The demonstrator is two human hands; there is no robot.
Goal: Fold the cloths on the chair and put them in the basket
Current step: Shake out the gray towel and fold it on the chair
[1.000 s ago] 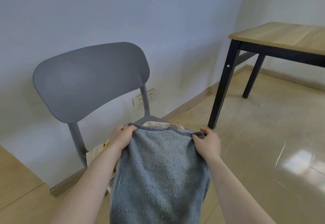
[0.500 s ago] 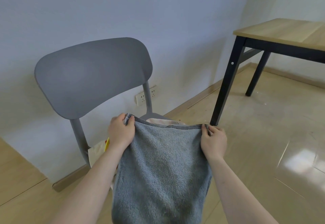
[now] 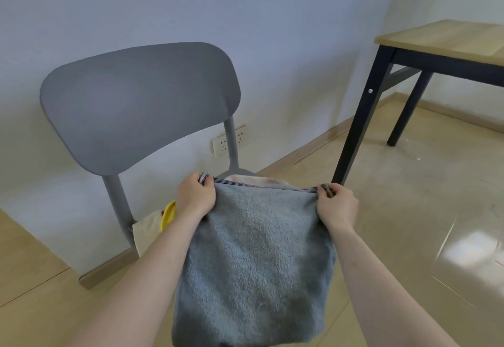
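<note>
A grey towel (image 3: 259,259) with a dark striped hem hangs in front of me, held up by its top edge. My left hand (image 3: 195,196) grips the top left corner and my right hand (image 3: 336,207) grips the top right corner, so the hem is stretched taut between them. Behind the towel stands a grey chair (image 3: 136,101). A beige cloth (image 3: 256,179) peeks over the hem on the seat, and a cream cloth with a yellow part (image 3: 155,224) lies at the seat's left side. No basket is in view.
A wooden table with black legs (image 3: 441,44) stands at the right, its near leg (image 3: 357,128) close to my right hand. The wall with a socket plate (image 3: 221,145) runs behind the chair. Shiny tiled floor (image 3: 422,210) spreads to the right.
Both hands have moved apart along the hem and raised the towel slightly, pulling its top edge straight and taut.
</note>
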